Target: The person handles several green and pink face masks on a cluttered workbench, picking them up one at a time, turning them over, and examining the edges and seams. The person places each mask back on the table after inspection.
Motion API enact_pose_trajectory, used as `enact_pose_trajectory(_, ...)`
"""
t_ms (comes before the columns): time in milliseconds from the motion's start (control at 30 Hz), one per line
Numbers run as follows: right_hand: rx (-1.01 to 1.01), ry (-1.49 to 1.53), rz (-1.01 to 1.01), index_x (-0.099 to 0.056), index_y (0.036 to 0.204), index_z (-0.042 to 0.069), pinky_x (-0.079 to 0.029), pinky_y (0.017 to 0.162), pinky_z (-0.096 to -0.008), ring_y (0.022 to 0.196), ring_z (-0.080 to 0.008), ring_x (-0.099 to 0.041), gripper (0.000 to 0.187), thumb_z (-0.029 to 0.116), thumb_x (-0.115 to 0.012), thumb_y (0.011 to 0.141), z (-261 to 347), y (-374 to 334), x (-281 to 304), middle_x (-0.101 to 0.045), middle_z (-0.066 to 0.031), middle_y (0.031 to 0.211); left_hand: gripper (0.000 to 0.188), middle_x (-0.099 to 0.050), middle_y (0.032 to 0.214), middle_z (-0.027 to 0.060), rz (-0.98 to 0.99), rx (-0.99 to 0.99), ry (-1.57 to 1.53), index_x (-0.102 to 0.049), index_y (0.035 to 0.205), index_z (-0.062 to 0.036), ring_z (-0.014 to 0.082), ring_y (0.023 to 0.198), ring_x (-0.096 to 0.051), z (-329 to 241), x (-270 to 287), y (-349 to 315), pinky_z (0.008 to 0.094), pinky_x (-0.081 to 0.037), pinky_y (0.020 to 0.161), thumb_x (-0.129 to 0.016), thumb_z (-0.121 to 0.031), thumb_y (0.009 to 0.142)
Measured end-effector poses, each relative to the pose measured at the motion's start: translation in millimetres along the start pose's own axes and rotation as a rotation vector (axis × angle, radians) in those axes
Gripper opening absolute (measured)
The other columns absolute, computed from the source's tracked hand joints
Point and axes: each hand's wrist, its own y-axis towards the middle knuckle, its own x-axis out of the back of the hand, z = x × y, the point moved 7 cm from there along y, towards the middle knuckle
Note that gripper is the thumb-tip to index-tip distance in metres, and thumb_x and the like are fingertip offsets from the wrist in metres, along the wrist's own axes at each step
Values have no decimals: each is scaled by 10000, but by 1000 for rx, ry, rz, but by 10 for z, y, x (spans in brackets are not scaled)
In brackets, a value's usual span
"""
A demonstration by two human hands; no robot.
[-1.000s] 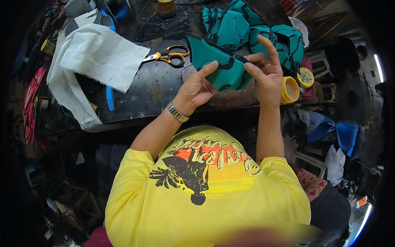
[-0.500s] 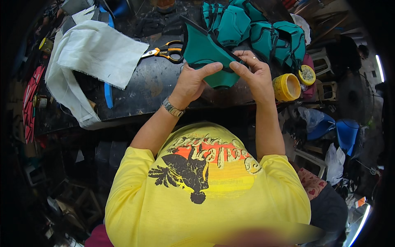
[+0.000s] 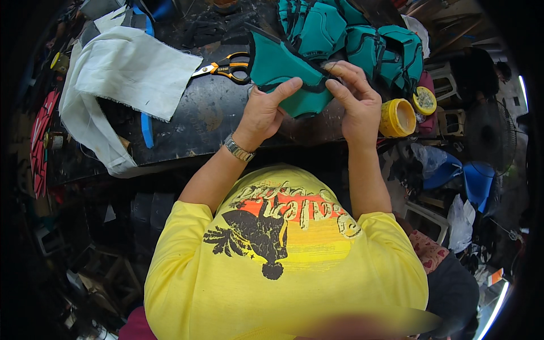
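A teal shoe upper with black edging (image 3: pixel 277 61) is held up over the near edge of the dark table. My left hand (image 3: pixel 262 112) grips its lower left side, thumb on top and the other fingers hidden beneath. At the right edge, my right hand (image 3: pixel 360 105) pinches the black trim between thumb and fingers. Just beyond it lies a pile of similar teal uppers (image 3: pixel 317 35), with more teal pieces (image 3: pixel 391 54) to the right. Scissors with black and orange handles (image 3: pixel 231 68) rest left of the held upper, their blades touching or very near a white cloth (image 3: pixel 136 71).
An open yellow pot (image 3: pixel 389 120) stands at the table's right edge, beside a round yellow container (image 3: pixel 424 101). A blue strip (image 3: pixel 147 130) lies partly under the white cloth. Red strips (image 3: pixel 42 147) are at the far left. A fan (image 3: pixel 488 139) stands at the right.
My right hand has moved slightly right along the black trim, and its thumb is farther from the left thumb. The upper has turned a little in my hands.
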Motion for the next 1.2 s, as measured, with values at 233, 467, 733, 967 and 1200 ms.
enact_pose_trajectory(233, 559, -1046, 44, -765, 1140, 227, -219, 1135, -504, 1264, -282, -470, 321, 386, -730, 863, 360, -191, -210, -626, -39, 1274, 262, -676, 1173, 69, -80, -16, -47, -592, 1221, -73, 173, 1060, -666, 30, 37, 15, 344, -569, 913, -618, -217, 1003)
enact_pose_trajectory(467, 561, -573, 258, -763, 1121, 142, -239, 1153, -501, 1351, -324, -417, 581, 641, -541, 924, 491, -256, -189, -549, -129, 1372, 306, -679, 1193, 93, -65, -11, -54, -576, 1252, -57, 206, 1086, -670, -2, 69, 83, 388, -576, 911, -598, -248, 1013)
enact_pose_trajectory(733, -37, 164, 359, -348, 1517, 54, -378, 1083, -363, 1189, -228, -565, 850, 303, -766, 821, 45, 50, 27, -547, -152, 1360, 369, -664, 1250, 118, 164, 43, -108, -557, 1288, -49, 243, 1122, -668, -165, 94, 52, 413, -563, 951, -549, -318, 1035)
enact_pose_trajectory(967, -171, 416, 288, -341, 1526, 87, -493, 918, -262, 943, -117, -627, 872, -105, -742, 776, -128, -73, -113, -687, -35, 988, 464, -624, 1307, 108, 242, 104, -139, -520, 1352, -30, 230, 1199, -613, -111, 101, -20, 379, -518, 1001, -603, -316, 996)
enact_pose_trajectory(1200, -205, 558, 63, -356, 1510, 89, -490, 883, -239, 922, -99, -622, 760, -85, -695, 852, -229, -132, -119, -687, -45, 976, 482, -644, 1258, 70, 152, 0, 317, -557, 1329, -45, 160, 1141, -618, 55, 85, -121, 345, -513, 994, -725, -20, 878)
